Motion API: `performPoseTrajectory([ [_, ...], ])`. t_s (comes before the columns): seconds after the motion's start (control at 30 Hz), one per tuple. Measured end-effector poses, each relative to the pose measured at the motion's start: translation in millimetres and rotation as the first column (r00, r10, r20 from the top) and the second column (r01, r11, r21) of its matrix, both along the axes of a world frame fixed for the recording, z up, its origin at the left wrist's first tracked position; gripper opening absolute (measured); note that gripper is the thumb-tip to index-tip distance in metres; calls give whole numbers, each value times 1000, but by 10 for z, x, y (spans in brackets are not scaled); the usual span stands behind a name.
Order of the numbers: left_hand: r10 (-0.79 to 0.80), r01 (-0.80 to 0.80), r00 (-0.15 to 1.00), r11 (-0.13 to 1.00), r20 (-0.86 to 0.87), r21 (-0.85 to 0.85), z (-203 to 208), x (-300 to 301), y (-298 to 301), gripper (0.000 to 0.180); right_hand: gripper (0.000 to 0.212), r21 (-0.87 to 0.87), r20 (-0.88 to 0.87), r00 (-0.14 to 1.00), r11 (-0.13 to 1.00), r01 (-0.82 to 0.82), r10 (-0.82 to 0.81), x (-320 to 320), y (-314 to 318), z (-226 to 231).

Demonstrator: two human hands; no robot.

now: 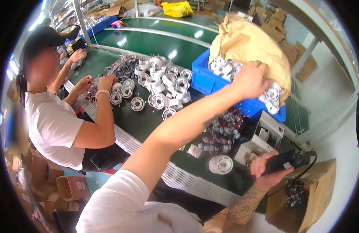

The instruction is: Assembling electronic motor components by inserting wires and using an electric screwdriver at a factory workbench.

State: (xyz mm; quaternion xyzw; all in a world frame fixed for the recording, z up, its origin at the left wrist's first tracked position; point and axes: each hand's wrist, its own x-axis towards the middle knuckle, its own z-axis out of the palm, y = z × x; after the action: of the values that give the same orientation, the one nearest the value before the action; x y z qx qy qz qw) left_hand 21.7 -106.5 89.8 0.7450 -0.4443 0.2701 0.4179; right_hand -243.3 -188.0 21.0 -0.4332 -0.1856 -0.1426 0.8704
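Note:
My left arm stretches across the bench, and my left hand (251,79) is over white round plastic housings (226,69) in a brown paper sack (245,37). Its fingers are bent; their tips are hidden, so any hold cannot be made out. The sack sits in a blue plastic crate (202,75). At the lower right, my right hand (270,173) is closed around a black corded tool (278,163), beside a white box-shaped fixture (251,149). One white housing (221,164) lies on the green bench just left of that fixture.
Small dark parts with wires (224,132) lie in a heap between my arms. More white housings (160,83) are piled mid-bench. A co-worker (55,105) at the left handles small parts. An open cardboard box (319,202) stands at the lower right, below the black cord (313,161).

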Motion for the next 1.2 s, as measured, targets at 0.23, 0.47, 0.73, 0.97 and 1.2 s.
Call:
performPoseTrajectory([
  [0.23, -243, 155, 902, 954, -357, -258, -656, -963, 1060, 12, 100, 80, 20, 999, 996, -33, 32, 34, 102, 38],
  [0.47, -242, 349, 856, 923, -457, 165, -886, -923, 1574, 31, 95, 13, 55, 993, 995, -103, 102, 91, 82, -11],
  [0.73, -121, 143, 989, 928, -85, 345, -1153, -1017, 1360, 26, 100, 64, -11, 1000, 998, -21, 22, 96, 116, -44],
  [0.97, -223, 209, 943, 974, -246, -83, -1231, -1041, 1220, 13, 80, -66, 2, 1000, 998, -22, 22, 29, 6, 38],
  [1.2, -406, 239, 403, 912, -820, -334, -849, -1214, 1422, 15, 91, -27, 5, 1000, 1000, -12, 12, 9, -20, -66],
])
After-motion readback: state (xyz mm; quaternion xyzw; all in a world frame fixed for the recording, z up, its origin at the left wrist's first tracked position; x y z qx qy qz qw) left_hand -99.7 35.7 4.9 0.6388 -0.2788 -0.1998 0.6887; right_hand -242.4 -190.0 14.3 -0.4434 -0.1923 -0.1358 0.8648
